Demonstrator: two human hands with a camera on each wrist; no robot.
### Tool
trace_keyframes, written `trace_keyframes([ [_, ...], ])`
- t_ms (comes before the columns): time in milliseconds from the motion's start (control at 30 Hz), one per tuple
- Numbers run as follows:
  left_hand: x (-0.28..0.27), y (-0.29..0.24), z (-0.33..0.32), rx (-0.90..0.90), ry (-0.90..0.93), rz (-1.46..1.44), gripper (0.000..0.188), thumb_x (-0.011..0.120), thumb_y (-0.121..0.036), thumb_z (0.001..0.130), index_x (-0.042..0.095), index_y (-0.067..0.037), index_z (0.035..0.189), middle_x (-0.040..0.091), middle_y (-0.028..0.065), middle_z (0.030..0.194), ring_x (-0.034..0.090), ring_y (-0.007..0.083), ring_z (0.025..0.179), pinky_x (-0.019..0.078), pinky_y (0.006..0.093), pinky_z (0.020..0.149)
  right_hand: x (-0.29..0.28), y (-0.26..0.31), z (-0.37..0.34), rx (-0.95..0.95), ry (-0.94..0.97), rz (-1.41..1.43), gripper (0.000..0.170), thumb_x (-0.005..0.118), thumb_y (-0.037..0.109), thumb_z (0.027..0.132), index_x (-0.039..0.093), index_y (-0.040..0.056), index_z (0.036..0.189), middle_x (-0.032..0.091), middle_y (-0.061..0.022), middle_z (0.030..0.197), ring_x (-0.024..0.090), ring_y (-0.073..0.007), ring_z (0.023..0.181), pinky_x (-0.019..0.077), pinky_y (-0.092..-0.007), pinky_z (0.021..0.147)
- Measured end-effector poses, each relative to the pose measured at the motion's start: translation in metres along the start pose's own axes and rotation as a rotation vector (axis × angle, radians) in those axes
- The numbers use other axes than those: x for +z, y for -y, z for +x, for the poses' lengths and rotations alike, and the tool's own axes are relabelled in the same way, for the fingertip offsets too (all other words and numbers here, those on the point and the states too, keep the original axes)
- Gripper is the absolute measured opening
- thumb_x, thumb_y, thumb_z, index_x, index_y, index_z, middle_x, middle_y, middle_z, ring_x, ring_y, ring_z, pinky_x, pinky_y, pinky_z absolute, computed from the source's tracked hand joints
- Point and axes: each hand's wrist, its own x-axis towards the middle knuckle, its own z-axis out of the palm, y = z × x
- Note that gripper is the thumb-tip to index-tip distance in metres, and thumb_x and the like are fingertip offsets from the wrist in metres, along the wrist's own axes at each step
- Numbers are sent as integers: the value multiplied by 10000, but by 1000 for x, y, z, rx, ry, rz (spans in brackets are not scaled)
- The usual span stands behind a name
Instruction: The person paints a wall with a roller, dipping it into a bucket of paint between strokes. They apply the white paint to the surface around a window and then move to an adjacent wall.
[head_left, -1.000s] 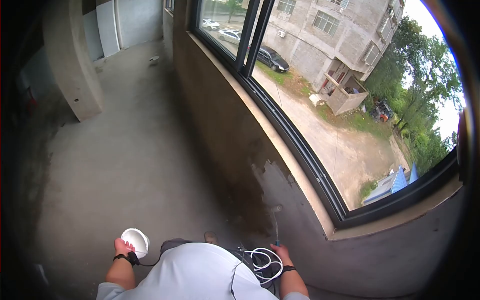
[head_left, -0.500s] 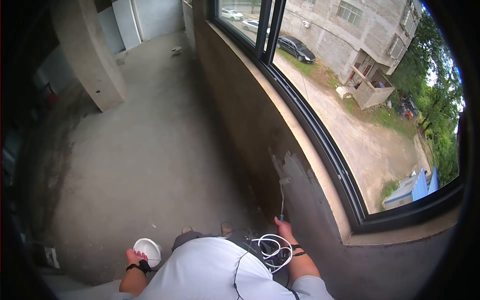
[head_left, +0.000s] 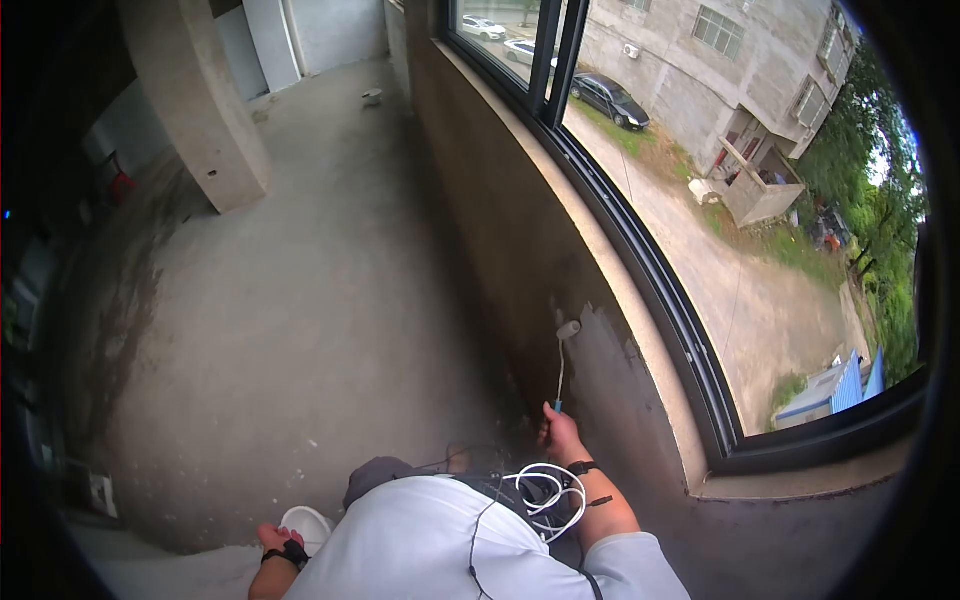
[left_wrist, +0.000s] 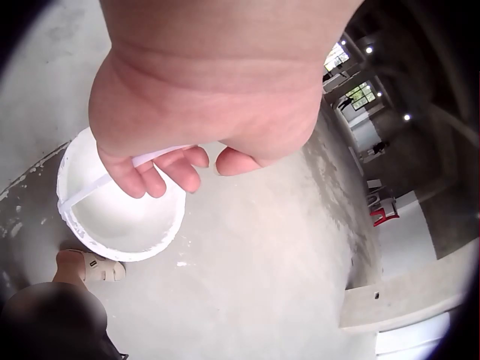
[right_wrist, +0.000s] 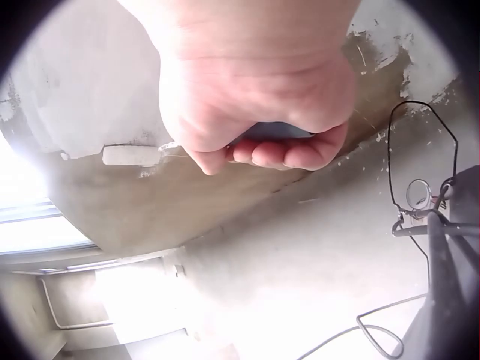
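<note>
My left hand [head_left: 280,545] carries a white bucket [head_left: 318,522] low at my left side, partly behind the shirt in the head view. In the left wrist view its fingers are hooked under the thin white handle [left_wrist: 94,184], and white paint shows inside. My right hand [head_left: 562,432] grips the blue handle of a paint roller [head_left: 569,330], arm stretched forward along the wall. The white roller head lies at the wall below the window, by the edge of a pale grey coated patch [head_left: 610,350]. Brown wall [head_left: 470,220] lies beyond it.
A window sill [head_left: 655,385] with a dark frame runs above the wall on the right. Loops of white cable [head_left: 575,510] hang at my waist. Ahead on the left stands a square column [head_left: 195,110]; a small object [head_left: 372,97] lies on the far floor.
The roller has gone farther forward and up along the wall as my right arm extended. My left hand and bucket have come back closer to my body. The head view has shifted.
</note>
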Motion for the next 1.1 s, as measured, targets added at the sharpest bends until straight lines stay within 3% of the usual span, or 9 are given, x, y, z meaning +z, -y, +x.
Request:
trace_keyframes([
  [167, 4, -18, 11, -25, 77, 36, 228, 479, -237, 704, 311, -141, 825, 372, 59, 833, 424, 210, 738, 401, 473, 670, -18, -26, -4, -11, -64, -1, 334, 655, 392, 919, 462, 167, 766, 426, 6, 603, 434, -150, 520, 365, -316, 506],
  [200, 7, -27, 18, -73, 98, 118, 188, 475, -267, 734, 393, -159, 865, 470, -5, 878, 471, 177, 766, 447, 406, 709, -20, -32, -5, -17, -79, 16, 336, 666, 384, 914, 461, 166, 762, 428, 12, 595, 431, -142, 510, 363, -313, 490],
  [467, 55, -63, 34, -58, 168, 209, 185, 489, -249, 717, 390, -162, 847, 483, -12, 913, 490, 182, 822, 452, 390, 750, -28, -85, -52, -81, -276, 69, 341, 661, 377, 916, 453, 170, 743, 418, 14, 574, 418, -151, 487, 347, -318, 482],
  [533, 65, -73, 47, 33, 242, 209, 185, 488, -253, 721, 394, -165, 853, 477, -12, 974, 483, 184, 884, 439, 384, 777, -28, -101, -71, -78, -312, 122, 341, 669, 384, 908, 459, 173, 741, 422, 22, 573, 420, -143, 486, 346, -315, 477],
  [633, 78, -93, 67, 18, 352, 303, 187, 488, -248, 726, 400, -166, 869, 468, -8, 1021, 473, 191, 937, 419, 395, 811, -37, -129, -96, -57, -362, 209, 329, 674, 378, 903, 461, 179, 751, 417, 30, 569, 407, -131, 478, 336, -313, 467],
  [867, 99, -115, 82, 30, 376, 489, 330, 482, -246, 732, 416, -162, 1044, 447, -9, 1079, 446, 197, 999, 398, 403, 848, -58, -186, -150, -75, -497, 299, 291, 663, 299, 901, 447, 179, 748, 375, 37, 543, 366, -120, 445, 304, -307, 440],
  [1100, 125, -116, 61, -49, 359, 549, 280, 470, -241, 741, 419, -161, 1005, 447, -11, 1061, 442, 193, 972, 408, 386, 840, -74, -221, -160, -125, -520, 477, 321, 666, 261, 884, 420, 170, 699, 335, 27, 506, 334, -136, 414, 280, -318, 425],
])
